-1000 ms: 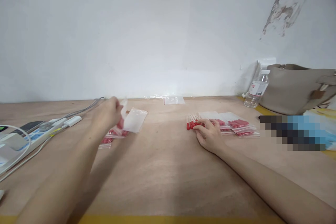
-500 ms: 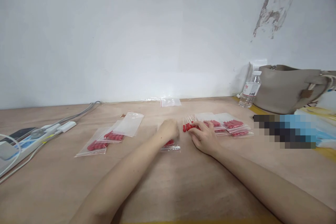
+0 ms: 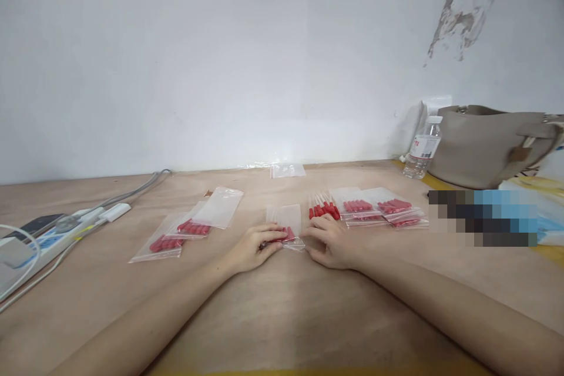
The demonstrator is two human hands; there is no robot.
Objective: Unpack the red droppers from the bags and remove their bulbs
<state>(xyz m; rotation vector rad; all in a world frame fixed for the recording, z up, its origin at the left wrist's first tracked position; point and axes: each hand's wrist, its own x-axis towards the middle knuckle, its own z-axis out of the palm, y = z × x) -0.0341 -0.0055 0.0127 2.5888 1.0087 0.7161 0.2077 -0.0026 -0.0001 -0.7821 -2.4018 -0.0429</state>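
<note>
A small clear zip bag (image 3: pixel 283 214) lies flat in front of me, its closure edge toward me and several red pieces (image 3: pixel 289 234) inside. My left hand (image 3: pixel 255 247) is closed at the bag's left side, thumb by the near edge and fingers over the red pieces. My right hand (image 3: pixel 332 242) rests on the table at the bag's right edge, thumb and fingers apart, nothing seen in it. Just beyond it is a loose bunch of thin pale sticks with thick red ends (image 3: pixel 325 210).
Filled zip bags lie at right (image 3: pixel 359 205) and left (image 3: pixel 194 227), with an unfilled bag (image 3: pixel 222 207) overlapping the left ones. Another bag (image 3: pixel 288 170) is by the wall. A power strip (image 3: pixel 57 241), water bottle (image 3: pixel 423 150) and grey handbag (image 3: pixel 480 150) stand around the sides.
My left hand has moved left and nearer me, off the top of the middle bag to its left side. My right hand has drawn back from the red-ended sticks toward the bag.
</note>
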